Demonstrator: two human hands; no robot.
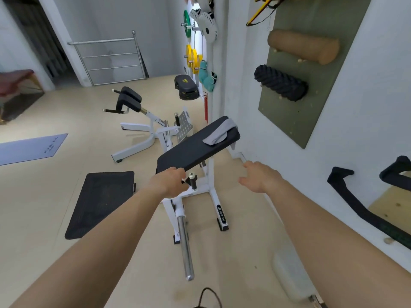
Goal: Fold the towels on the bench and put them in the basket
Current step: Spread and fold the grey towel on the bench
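Gray towel point(219, 132) lies bunched at the far end of the desk point(189, 152), a black slanted gym pad, w/ one end draped over the desk's far edge. It's well apart from both hands, and nothing is folded yet.

Left grip point(171, 181) sits at the desk's near edge, just beside the black adjuster knob point(192, 177). Back of hand faces the cam and the fingers curl out of sight, so can't tell if it's holding anything. Right grip point(259, 176) hangs in air off the desk's near right side, fingers spread, holding nothing.

Likely risks, judged from here:
- Desk looks tilted and slick. A one-handed tug on the towel's near end could drag the whole thing off the desk's wall side onto the floor.
- The towel is a long reach away. Leaning over the desk's near end puts legs next to the chrome bar point(185, 245) sticking out below, an easy shin knock or trip.
- If the left grip bears down on the knob or the pad edge for support, the pad might shift. Can't confirm it's locked.
- Folding on a slope means layers may creep and the fold goes crooked.
- No basket plainly visible. The dark loop point(208, 296) below the desk's near end, at the frame bottom, might be its handle, but unclear. Only one towel seen.
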